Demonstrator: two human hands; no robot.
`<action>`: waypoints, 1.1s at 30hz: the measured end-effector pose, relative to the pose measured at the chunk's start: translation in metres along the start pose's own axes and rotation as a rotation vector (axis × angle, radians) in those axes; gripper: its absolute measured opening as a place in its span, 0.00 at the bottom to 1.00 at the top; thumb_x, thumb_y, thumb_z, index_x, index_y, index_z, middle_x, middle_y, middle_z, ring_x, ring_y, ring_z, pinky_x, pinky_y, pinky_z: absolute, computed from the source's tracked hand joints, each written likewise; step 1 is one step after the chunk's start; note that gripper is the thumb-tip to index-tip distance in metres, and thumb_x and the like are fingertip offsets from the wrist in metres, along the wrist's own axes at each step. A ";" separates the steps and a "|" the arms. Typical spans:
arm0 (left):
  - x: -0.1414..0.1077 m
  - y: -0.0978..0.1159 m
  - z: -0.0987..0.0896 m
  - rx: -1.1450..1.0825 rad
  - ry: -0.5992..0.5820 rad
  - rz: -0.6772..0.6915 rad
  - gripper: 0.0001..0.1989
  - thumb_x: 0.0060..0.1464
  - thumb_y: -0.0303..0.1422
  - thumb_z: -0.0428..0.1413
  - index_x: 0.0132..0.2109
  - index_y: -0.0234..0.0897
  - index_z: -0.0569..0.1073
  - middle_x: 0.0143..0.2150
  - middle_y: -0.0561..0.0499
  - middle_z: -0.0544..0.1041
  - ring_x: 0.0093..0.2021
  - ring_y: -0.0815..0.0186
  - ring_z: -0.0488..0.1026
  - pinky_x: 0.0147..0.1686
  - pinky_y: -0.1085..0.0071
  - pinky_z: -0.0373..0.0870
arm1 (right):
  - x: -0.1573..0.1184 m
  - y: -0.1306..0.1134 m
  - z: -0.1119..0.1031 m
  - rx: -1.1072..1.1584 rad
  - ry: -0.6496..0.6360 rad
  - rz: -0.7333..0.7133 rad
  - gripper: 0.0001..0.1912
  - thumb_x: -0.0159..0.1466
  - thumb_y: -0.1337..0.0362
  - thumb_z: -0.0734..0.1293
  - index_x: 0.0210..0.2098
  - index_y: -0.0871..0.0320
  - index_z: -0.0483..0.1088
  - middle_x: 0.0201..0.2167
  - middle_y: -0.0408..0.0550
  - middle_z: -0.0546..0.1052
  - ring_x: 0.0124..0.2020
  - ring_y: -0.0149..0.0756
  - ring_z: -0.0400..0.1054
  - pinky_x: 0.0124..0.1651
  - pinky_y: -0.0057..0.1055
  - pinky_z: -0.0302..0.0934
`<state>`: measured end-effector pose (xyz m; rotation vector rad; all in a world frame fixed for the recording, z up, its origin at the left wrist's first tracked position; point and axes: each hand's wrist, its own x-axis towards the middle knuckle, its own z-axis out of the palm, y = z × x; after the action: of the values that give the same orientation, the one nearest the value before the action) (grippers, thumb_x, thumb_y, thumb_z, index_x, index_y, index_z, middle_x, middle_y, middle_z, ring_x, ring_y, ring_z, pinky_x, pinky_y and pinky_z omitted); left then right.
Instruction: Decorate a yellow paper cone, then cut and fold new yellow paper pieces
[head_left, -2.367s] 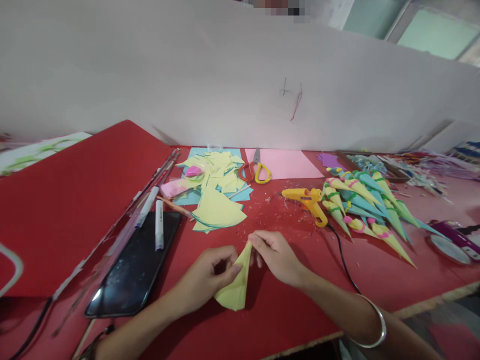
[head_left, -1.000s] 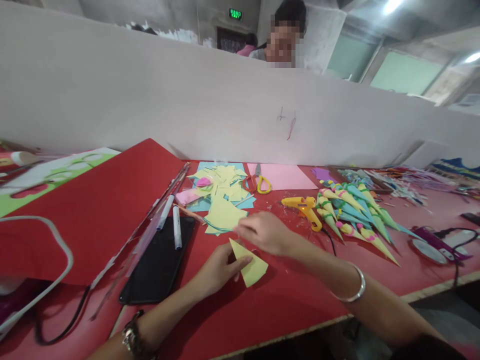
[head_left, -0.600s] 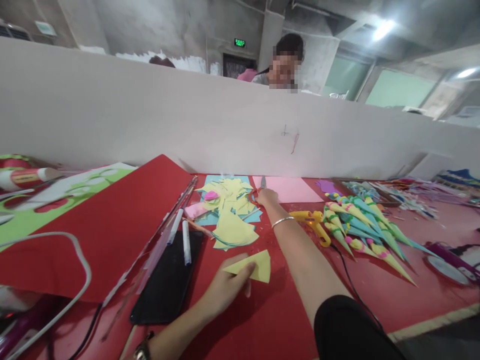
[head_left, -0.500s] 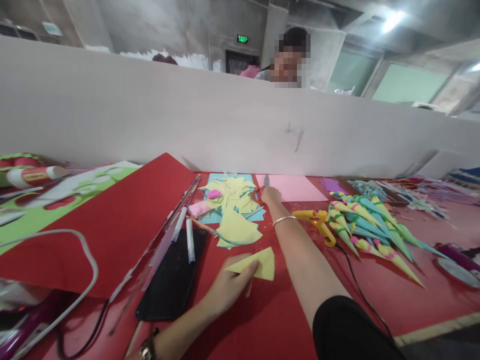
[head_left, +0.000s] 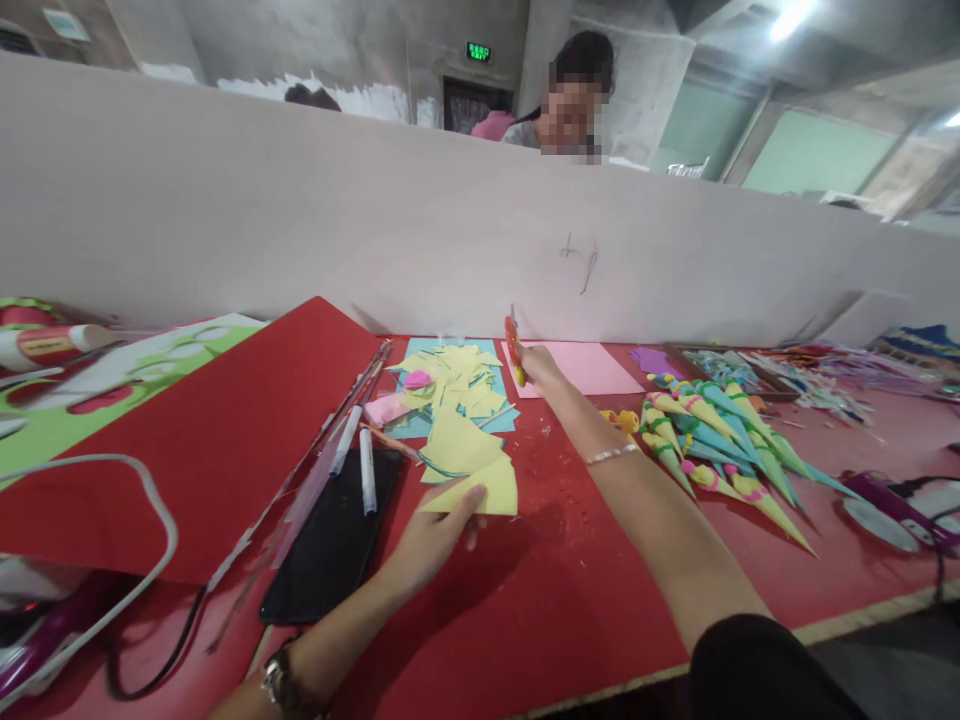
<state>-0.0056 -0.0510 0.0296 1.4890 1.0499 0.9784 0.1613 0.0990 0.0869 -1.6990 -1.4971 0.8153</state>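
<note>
A fan-shaped piece of yellow paper is pinched between the thumb and fingers of my left hand, low over the red tabletop. My right hand reaches far forward and is closed on a pair of scissors with orange-red and yellow handles, blade end up. Just beyond my left hand lie stacked yellow paper fans, partly covered by the piece I hold. Behind them spreads a heap of yellow paper scraps on light blue sheets. A pink sheet lies under and beside my right hand.
A black phone with white markers lies at left, near a large red sheet. Right of my forearm are a yellow glue gun and several paper cones. A white partition stands behind, a person beyond it.
The scissors have come up off the table in my right hand, which now grips their handles. My left hand with the yellow paper has shifted slightly left and forward, over the stacked fans.
</note>
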 end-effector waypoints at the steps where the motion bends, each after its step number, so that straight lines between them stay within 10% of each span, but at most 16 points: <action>1: 0.002 0.003 -0.003 -0.016 0.030 0.006 0.19 0.49 0.44 0.52 0.18 0.38 0.67 0.14 0.57 0.66 0.15 0.71 0.61 0.21 0.73 0.58 | -0.014 -0.001 -0.003 0.065 -0.022 -0.022 0.12 0.66 0.62 0.56 0.38 0.64 0.67 0.32 0.46 0.71 0.28 0.28 0.67 0.30 0.28 0.64; 8: 0.018 0.031 -0.023 -0.233 0.288 0.074 0.13 0.45 0.39 0.58 0.19 0.38 0.68 0.16 0.57 0.67 0.19 0.72 0.60 0.21 0.76 0.58 | -0.112 0.019 -0.008 0.394 -0.214 -0.129 0.07 0.56 0.61 0.63 0.30 0.57 0.60 0.21 0.37 0.62 0.21 0.25 0.57 0.23 0.24 0.56; 15: 0.033 0.056 -0.018 -0.548 0.424 0.134 0.10 0.38 0.37 0.61 0.25 0.38 0.68 0.19 0.57 0.70 0.19 0.74 0.66 0.24 0.75 0.67 | -0.148 0.053 0.008 0.678 -0.482 -0.229 0.22 0.51 0.44 0.65 0.28 0.55 0.56 0.20 0.34 0.52 0.18 0.24 0.42 0.19 0.23 0.42; 24: 0.054 0.075 -0.013 -0.659 0.575 0.286 0.06 0.39 0.29 0.61 0.25 0.34 0.71 0.22 0.56 0.72 0.24 0.75 0.71 0.28 0.79 0.70 | -0.158 0.056 -0.006 0.305 -0.315 -0.521 0.32 0.49 0.39 0.64 0.42 0.55 0.59 0.37 0.48 0.62 0.39 0.41 0.58 0.41 0.36 0.56; 33: 0.069 0.079 -0.003 -0.628 0.568 0.373 0.04 0.41 0.30 0.61 0.26 0.35 0.73 0.24 0.56 0.73 0.24 0.73 0.72 0.23 0.78 0.69 | -0.155 0.070 0.009 0.290 -0.167 -0.531 0.22 0.56 0.43 0.59 0.29 0.56 0.55 0.23 0.39 0.55 0.24 0.29 0.48 0.26 0.28 0.48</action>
<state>0.0213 0.0081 0.1123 0.9037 0.7315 1.8709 0.1714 -0.0585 0.0230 -0.9753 -1.7359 0.8423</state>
